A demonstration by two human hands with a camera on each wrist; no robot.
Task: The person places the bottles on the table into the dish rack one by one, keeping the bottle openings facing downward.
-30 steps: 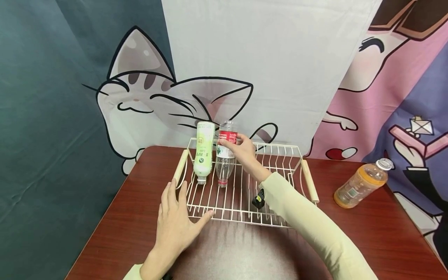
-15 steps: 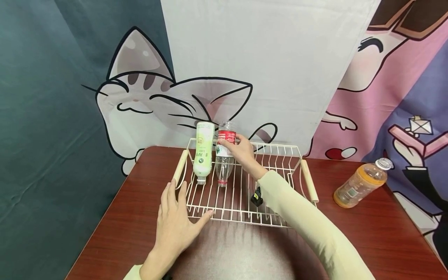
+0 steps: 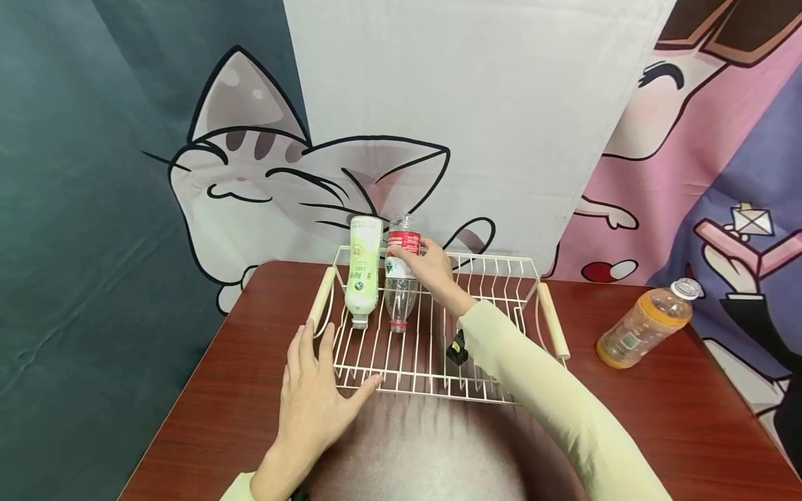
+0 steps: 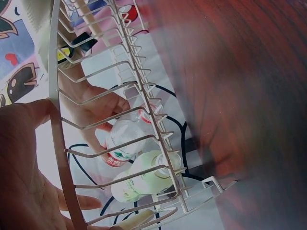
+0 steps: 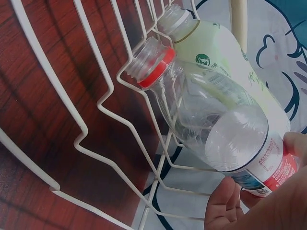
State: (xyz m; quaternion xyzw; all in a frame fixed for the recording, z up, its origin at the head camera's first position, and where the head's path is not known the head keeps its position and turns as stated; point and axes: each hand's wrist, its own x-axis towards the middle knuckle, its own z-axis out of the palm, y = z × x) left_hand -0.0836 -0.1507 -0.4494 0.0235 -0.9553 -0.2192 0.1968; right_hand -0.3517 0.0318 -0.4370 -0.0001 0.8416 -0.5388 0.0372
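In the head view, a white wire rack (image 3: pixel 426 376) with wooden handles stands on the table. My right hand (image 3: pixel 432 268) grips a clear plastic bottle (image 3: pixel 401 299) with a red-and-white label around its label. The bottle is tilted neck down in the rack, its red-ringed mouth (image 5: pixel 158 67) against the wires in the right wrist view. Beside it leans a pale green bottle (image 3: pixel 363 271), also neck down. My left hand (image 3: pixel 313 396) has its fingers spread at the rack's front left corner. Its thumb (image 4: pixel 41 112) touches the front rail in the left wrist view.
An orange-tinted plastic bottle (image 3: pixel 645 327) with a white cap leans at the table's right side, outside the rack. Behind the red-brown table (image 3: pixel 232 390) hangs a printed cloth (image 3: pixel 501 125) with cartoon figures.
The upper end of the clear bottle has shifted very slightly left with my right hand, closer to the green bottle. My left hand keeps its place.
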